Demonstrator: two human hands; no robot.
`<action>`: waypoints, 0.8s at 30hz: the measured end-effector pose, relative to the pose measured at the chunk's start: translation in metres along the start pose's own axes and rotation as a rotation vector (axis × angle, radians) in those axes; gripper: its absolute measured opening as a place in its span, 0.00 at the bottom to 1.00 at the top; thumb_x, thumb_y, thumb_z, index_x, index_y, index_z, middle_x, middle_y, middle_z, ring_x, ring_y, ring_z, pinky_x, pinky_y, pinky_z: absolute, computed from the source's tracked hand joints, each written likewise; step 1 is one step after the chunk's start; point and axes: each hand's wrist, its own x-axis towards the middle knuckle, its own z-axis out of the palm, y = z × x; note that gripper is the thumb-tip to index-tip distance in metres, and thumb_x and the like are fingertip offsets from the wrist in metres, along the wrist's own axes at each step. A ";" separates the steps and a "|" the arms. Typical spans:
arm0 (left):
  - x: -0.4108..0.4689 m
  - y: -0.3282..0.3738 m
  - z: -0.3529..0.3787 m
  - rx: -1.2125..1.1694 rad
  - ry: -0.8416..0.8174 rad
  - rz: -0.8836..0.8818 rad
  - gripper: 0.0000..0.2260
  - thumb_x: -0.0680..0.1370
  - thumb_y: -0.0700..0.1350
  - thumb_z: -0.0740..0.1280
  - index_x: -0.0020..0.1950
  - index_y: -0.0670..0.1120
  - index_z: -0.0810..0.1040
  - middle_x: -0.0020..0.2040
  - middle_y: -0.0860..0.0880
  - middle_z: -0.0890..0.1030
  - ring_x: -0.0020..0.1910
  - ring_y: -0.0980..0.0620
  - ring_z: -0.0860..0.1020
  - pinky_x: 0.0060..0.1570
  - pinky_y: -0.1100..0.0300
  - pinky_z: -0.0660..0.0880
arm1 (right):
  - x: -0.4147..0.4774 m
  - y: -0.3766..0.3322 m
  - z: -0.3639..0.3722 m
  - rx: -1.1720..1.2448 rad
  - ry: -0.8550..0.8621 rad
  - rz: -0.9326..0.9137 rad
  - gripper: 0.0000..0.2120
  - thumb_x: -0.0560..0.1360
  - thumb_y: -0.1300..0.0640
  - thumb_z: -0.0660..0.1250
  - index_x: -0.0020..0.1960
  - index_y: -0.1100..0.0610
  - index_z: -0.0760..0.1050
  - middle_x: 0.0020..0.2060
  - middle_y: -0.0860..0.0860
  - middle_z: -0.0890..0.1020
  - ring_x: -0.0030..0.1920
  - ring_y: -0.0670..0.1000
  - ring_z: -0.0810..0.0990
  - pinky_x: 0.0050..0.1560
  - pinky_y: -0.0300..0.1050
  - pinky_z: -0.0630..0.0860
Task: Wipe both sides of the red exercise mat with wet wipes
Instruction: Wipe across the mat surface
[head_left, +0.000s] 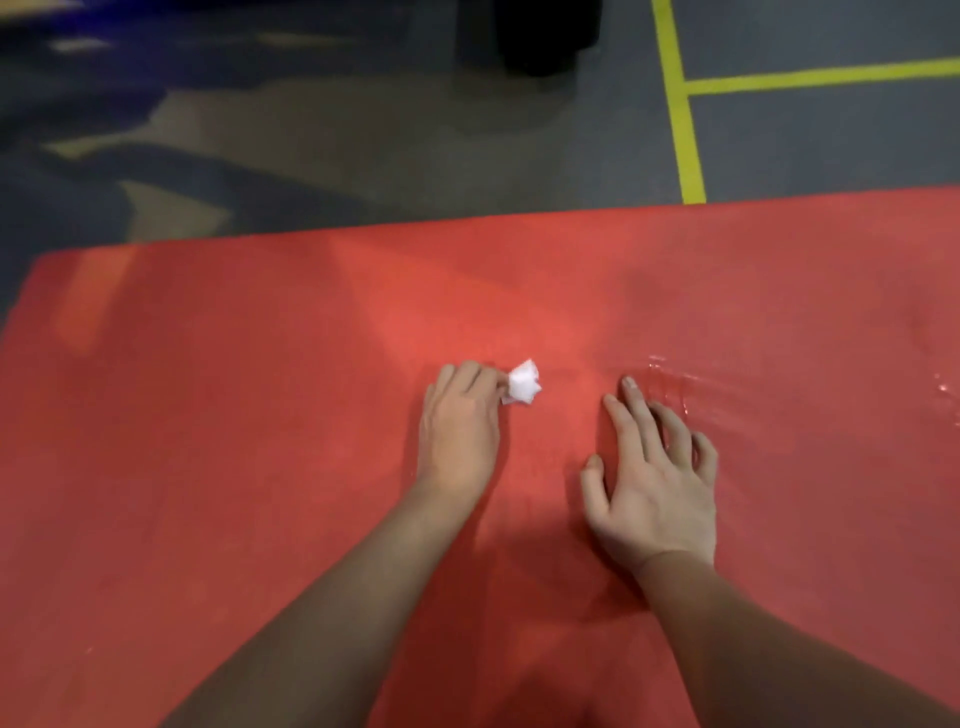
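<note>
My left hand (460, 426) pinches the balled wet wipe (523, 383) at its fingertips, down on the red exercise mat (260, 415). My right hand (654, 467) lies flat and spread just beside. The mat runs on to the left, I judge nearer my left hand.

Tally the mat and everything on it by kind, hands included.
Mats: 1, the red mat
Wipes: 1, the white wet wipe, crumpled
Hands: 2, left hand holding the wipe, right hand spread flat on the mat
Total: 4
</note>
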 end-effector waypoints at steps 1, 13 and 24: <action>0.005 -0.005 -0.001 0.004 -0.009 0.058 0.09 0.78 0.46 0.62 0.46 0.47 0.81 0.44 0.47 0.79 0.43 0.41 0.75 0.45 0.46 0.74 | 0.001 0.000 0.000 0.002 0.003 0.004 0.31 0.73 0.44 0.60 0.75 0.51 0.69 0.78 0.46 0.65 0.74 0.54 0.65 0.72 0.56 0.57; 0.065 -0.017 0.017 -0.050 0.087 0.032 0.11 0.79 0.44 0.61 0.49 0.44 0.83 0.46 0.45 0.81 0.45 0.40 0.75 0.46 0.46 0.74 | 0.003 0.001 0.000 0.014 0.018 0.018 0.31 0.72 0.44 0.61 0.75 0.51 0.70 0.78 0.47 0.66 0.73 0.54 0.67 0.72 0.56 0.60; 0.192 -0.014 0.041 0.066 0.116 -0.098 0.05 0.76 0.38 0.65 0.48 0.42 0.81 0.48 0.41 0.80 0.50 0.38 0.76 0.50 0.50 0.69 | 0.004 0.001 0.000 -0.009 -0.025 0.029 0.32 0.72 0.43 0.59 0.75 0.49 0.69 0.78 0.45 0.65 0.73 0.53 0.67 0.72 0.55 0.60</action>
